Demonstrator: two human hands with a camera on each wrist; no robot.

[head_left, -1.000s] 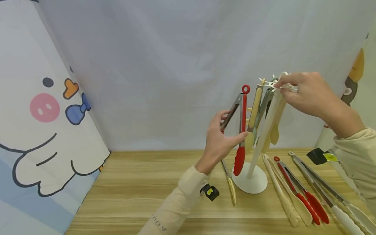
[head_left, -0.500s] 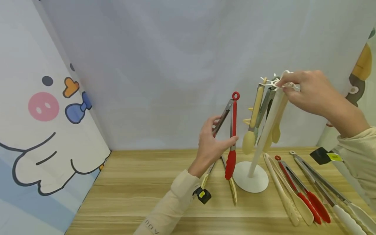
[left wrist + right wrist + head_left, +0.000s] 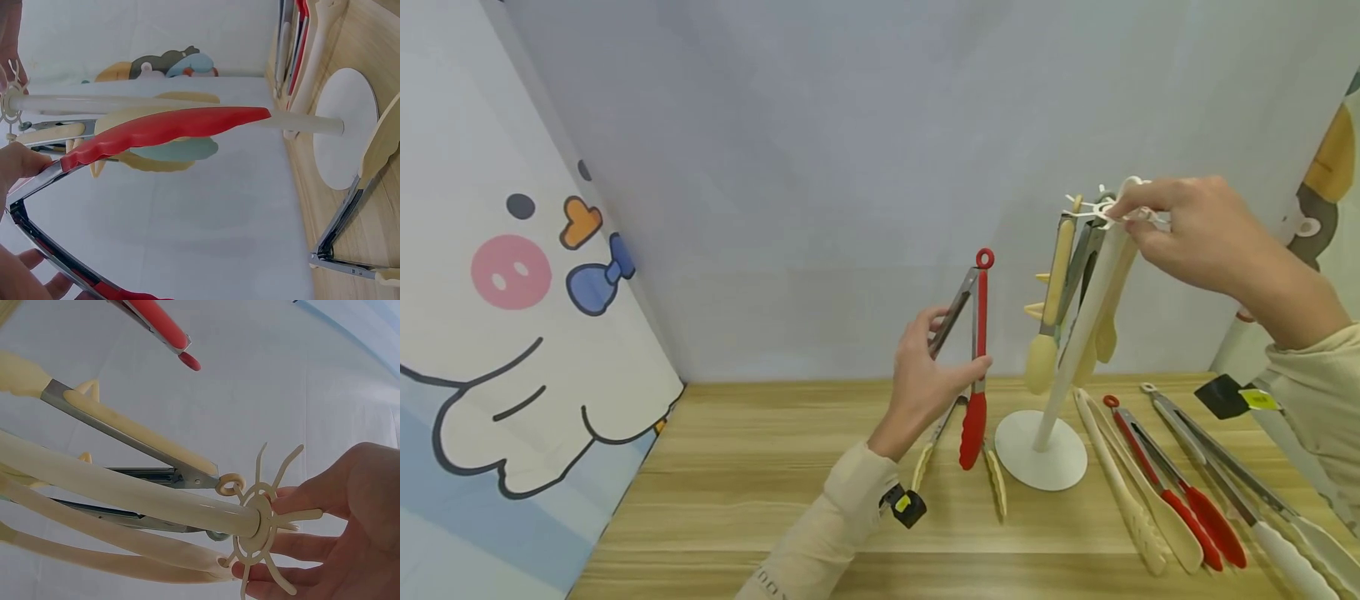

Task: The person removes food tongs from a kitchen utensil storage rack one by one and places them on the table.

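Red tongs (image 3: pixel 982 312), their ring end up and arms spread, are in the left hand (image 3: pixel 920 373), thumb and fingers clamped round them, raised above the wooden table (image 3: pixel 737 475) left of the white stand (image 3: pixel 1078 333), whose hooked top (image 3: pixel 267 519) the right hand (image 3: pixel 1198 237) pinches; cream tongs (image 3: pixel 1121 492) and a second red pair (image 3: pixel 1214 525) lie toward the table's right edge

My left hand (image 3: pixel 917 385): left of the stand (image 3: pixel 1078 325), around the upright tongs (image 3: pixel 982 325), which hang above the table (image 3: pixel 737 483).
My right hand (image 3: pixel 1195 237): at the stand's top, on the hook ring (image 3: pixel 255 519).
Hanging utensils (image 3: pixel 137 432): on the hook ring, about the pole.
Loose tongs (image 3: pixel 996 483): on the table, left of the base.
Three tongs (image 3: pixel 1187 523): on the table, side by side, right of the base.
Backdrop (image 3: pixel 812 208): behind the table.
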